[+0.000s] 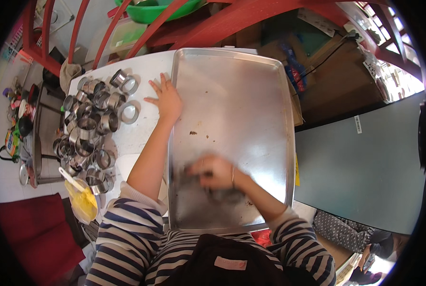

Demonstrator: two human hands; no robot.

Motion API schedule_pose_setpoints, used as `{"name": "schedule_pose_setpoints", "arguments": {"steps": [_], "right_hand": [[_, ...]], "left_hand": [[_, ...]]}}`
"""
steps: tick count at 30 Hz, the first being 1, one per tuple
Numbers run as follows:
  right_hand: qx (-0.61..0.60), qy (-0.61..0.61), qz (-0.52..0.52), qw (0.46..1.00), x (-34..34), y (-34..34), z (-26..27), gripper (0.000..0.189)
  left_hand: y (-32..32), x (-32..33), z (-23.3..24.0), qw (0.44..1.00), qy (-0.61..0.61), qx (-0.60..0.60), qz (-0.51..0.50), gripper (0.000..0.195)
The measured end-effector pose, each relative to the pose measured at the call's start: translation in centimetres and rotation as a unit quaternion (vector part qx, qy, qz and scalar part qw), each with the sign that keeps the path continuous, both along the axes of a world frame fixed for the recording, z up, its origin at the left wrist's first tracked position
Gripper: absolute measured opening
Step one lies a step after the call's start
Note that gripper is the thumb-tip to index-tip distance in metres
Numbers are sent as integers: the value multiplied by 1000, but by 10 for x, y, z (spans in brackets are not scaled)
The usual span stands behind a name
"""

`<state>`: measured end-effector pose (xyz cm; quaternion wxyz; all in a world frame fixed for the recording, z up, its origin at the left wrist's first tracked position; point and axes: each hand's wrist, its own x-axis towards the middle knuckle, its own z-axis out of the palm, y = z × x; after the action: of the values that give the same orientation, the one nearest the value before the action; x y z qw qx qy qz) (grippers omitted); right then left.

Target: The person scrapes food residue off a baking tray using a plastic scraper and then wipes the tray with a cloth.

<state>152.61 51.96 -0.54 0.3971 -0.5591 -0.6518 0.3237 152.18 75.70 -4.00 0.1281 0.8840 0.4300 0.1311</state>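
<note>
A large rimmed aluminium baking tray (pixel 230 107) lies on the white table in front of me. Dark crumbs and brown burnt specks (pixel 193 133) dot its bottom. My left hand (pixel 168 100) rests at the tray's left rim, palm against the edge and fingers spread over the tabletop, holding nothing. Over the lower left part of the tray is my right hand (pixel 213 171), blurred and with curled fingers. Something dark shows at its fingers, but blur hides whether it is a held thing or shadow.
Many metal ring moulds (pixel 86 127) crowd the left of the white table (pixel 145 134). Near them stands a bowl of yellow paste (pixel 82 205) with a white-handled tool (pixel 71 178). Red railings (pixel 141 28) border the far side; a grey-green panel (pixel 355 168) stands right, a seated person (pixel 345 230) beyond.
</note>
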Motion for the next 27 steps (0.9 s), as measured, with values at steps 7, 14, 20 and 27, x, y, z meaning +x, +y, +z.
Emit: {"name": "schedule_pose_setpoints", "arguments": {"steps": [7,14,20,27], "right_hand": [[-5,-322,-307,895,23,87,-13,29],[-50,-264,-160,950,-89,-5,-8,26],[-131,-214,-36,967,-149,-54,7,19],[-277,-193,163,927,-153,-37,40,23]], "left_hand": [[-4,3,3,999,-32,-35,-3,50],[1,3,-1,999,-5,-28,-17,56],[6,8,-14,999,-24,12,-20,53],[15,10,-13,995,62,78,-26,40]]}}
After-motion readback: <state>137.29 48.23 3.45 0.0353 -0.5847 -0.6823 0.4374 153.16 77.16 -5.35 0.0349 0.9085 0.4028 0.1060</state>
